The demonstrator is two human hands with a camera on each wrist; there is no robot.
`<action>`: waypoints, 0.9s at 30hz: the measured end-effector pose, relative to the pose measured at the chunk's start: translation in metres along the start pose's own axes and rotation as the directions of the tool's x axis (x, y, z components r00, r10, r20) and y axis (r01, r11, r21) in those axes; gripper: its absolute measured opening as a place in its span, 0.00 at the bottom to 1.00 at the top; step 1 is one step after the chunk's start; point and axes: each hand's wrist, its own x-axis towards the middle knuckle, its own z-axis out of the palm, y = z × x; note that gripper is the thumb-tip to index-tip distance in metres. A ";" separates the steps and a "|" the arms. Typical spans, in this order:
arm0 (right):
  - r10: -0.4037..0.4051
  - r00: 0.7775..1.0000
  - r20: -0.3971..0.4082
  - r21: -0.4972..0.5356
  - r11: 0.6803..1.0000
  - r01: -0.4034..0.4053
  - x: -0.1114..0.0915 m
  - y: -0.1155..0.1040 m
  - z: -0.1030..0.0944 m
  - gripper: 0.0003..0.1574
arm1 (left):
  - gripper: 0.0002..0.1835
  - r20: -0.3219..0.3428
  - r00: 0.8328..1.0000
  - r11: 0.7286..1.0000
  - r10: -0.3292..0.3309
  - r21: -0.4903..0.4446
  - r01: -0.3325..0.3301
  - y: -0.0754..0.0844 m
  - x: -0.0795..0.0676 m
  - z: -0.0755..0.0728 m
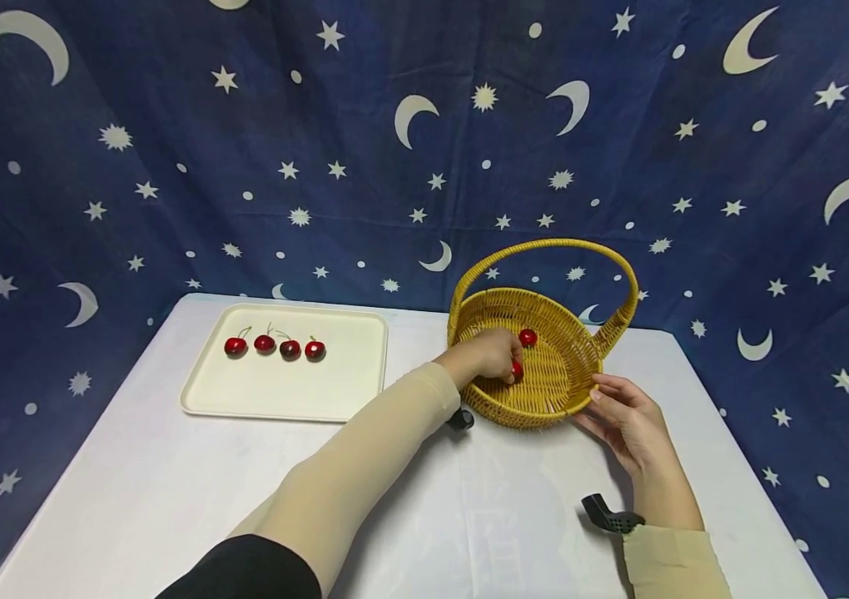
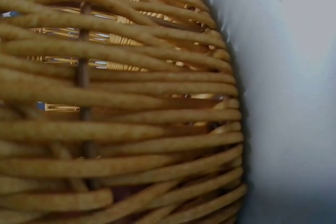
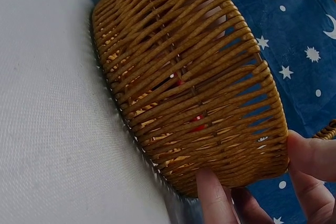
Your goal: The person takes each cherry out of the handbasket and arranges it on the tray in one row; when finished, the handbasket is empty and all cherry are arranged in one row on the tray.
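My left hand (image 1: 492, 353) reaches over the near left rim into a wicker basket (image 1: 559, 378) and pinches a red cherry (image 1: 518, 371) close to the basket's floor. Another cherry (image 1: 528, 337) lies inside, just behind that hand. At the basket's right side my right hand (image 1: 630, 420) grips the wall, one finger (image 3: 214, 198) against the outer weave and others at the rim. Through the weave, bits of red show in the right wrist view. The left wrist view is filled by the basket's woven wall (image 2: 121, 87), with the left fingers hidden.
A cream tray (image 1: 275, 399) on the left of the white table (image 1: 424, 516) bears several stemmed cherries (image 1: 290, 349) in a row. The basket's tall arched handle (image 1: 544, 243) rises above it. A blue star-and-moon cloth (image 1: 364, 133) hangs behind the table.
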 end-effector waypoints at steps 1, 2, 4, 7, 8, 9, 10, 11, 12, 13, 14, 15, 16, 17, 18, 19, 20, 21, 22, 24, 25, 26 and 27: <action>0.000 1.000 0.002 0.002 1.000 0.000 0.000 0.000 0.000 0.23 | 0.11 0.000 1.000 1.000 -0.001 0.016 0.001 0.001 0.000 0.001; 0.000 1.000 0.003 0.004 1.000 0.000 -0.001 0.000 0.000 0.23 | 0.12 -0.002 1.000 1.000 0.005 0.029 -0.005 0.002 0.000 0.002; 0.000 1.000 0.001 0.002 1.000 0.000 -0.002 -0.001 0.001 0.23 | 0.12 -0.012 1.000 0.999 0.015 0.052 -0.014 0.003 0.000 0.003; 0.002 1.000 -0.009 -0.001 1.000 -0.002 -0.002 -0.001 0.001 0.22 | 0.14 -0.048 0.997 0.997 0.052 0.064 -0.049 0.006 -0.003 0.003; 0.002 1.000 -0.012 -0.003 1.000 -0.002 -0.002 -0.002 0.001 0.22 | 0.14 -0.062 0.995 0.996 0.075 0.053 -0.072 0.007 -0.004 0.002; 0.002 1.000 -0.014 -0.003 1.000 -0.003 -0.003 -0.002 0.001 0.22 | 0.14 -0.075 0.993 0.995 0.094 0.044 -0.091 0.008 -0.006 0.001; 0.003 1.000 -0.015 -0.003 1.000 -0.003 -0.003 -0.002 0.001 0.22 | 0.15 -0.089 0.990 0.994 0.111 0.031 -0.109 0.009 -0.009 0.000; 0.003 1.000 -0.014 -0.002 1.000 -0.003 -0.003 -0.002 0.000 0.22 | 0.15 -0.100 0.987 0.992 0.130 0.011 -0.129 0.010 -0.012 -0.002; 0.003 1.000 -0.014 -0.002 1.000 -0.003 -0.003 -0.002 0.000 0.22 | 0.15 -0.107 0.983 0.989 0.147 -0.001 -0.148 0.011 -0.015 -0.003; 0.004 1.000 -0.014 -0.003 1.000 -0.004 -0.003 -0.002 -0.001 0.22 | 0.15 -0.113 0.979 0.985 0.168 -0.011 -0.170 0.011 -0.019 -0.004; 0.005 1.000 -0.016 -0.002 1.000 -0.005 -0.003 -0.002 -0.001 0.22 | 0.14 -0.121 0.975 0.981 0.185 -0.027 -0.190 0.011 -0.023 -0.006; 0.007 1.000 -0.018 -0.002 1.000 -0.007 -0.003 -0.002 -0.001 0.22 | 0.15 -0.131 0.970 0.977 0.205 -0.036 -0.211 0.011 -0.027 -0.007; 0.010 1.000 -0.022 -0.003 1.000 -0.010 -0.003 -0.002 -0.001 0.22 | 0.15 -0.142 0.964 0.972 0.223 -0.040 -0.230 0.010 -0.032 -0.008; 0.012 1.000 -0.024 -0.003 1.000 -0.012 -0.003 -0.002 -0.001 0.22 | 0.15 -0.154 0.959 0.969 0.237 -0.039 -0.246 0.009 -0.038 -0.009; 0.015 1.000 -0.024 -0.006 1.000 -0.015 -0.003 -0.002 -0.001 0.22 | 0.16 -0.169 0.954 0.966 0.248 -0.031 -0.257 0.008 -0.044 -0.011; 0.016 1.000 -0.020 -0.009 1.000 -0.017 -0.003 -0.002 -0.001 0.23 | 0.17 -0.188 0.948 0.964 0.256 -0.024 -0.266 0.007 -0.050 -0.013; 0.015 1.000 -0.019 -0.015 1.000 -0.015 -0.003 -0.001 0.000 0.23 | 0.17 -0.206 0.943 0.963 0.262 -0.016 -0.270 0.005 -0.058 -0.015; 0.012 1.000 -0.017 -0.018 1.000 -0.013 -0.002 -0.001 0.000 0.24 | 0.17 -0.221 0.937 0.960 0.270 -0.010 -0.279 0.003 -0.065 -0.017; 0.009 1.000 -0.015 -0.021 1.000 -0.010 -0.002 -0.001 0.001 0.24 | 0.18 -0.234 0.933 0.959 0.274 -0.006 -0.283 0.001 -0.074 -0.020; 0.007 1.000 -0.012 -0.022 1.000 -0.008 -0.002 0.000 0.001 0.25 | 0.18 -0.254 0.923 0.954 0.289 -0.011 -0.301 -0.004 -0.091 -0.026; 0.006 1.000 -0.012 -0.020 1.000 -0.006 -0.001 0.000 0.001 0.24 | 0.18 -0.265 0.917 0.950 0.299 -0.012 -0.313 -0.008 -0.100 -0.029; 0.005 1.000 -0.015 -0.017 1.000 -0.005 0.000 0.000 0.001 0.23 | 0.18 -0.272 0.910 0.945 0.312 -0.015 -0.328 -0.012 -0.108 -0.031; 0.006 1.000 -0.016 -0.011 1.000 -0.006 0.000 0.000 0.002 0.23 | 0.18 -0.279 0.904 0.940 0.324 -0.015 -0.342 -0.018 -0.117 -0.034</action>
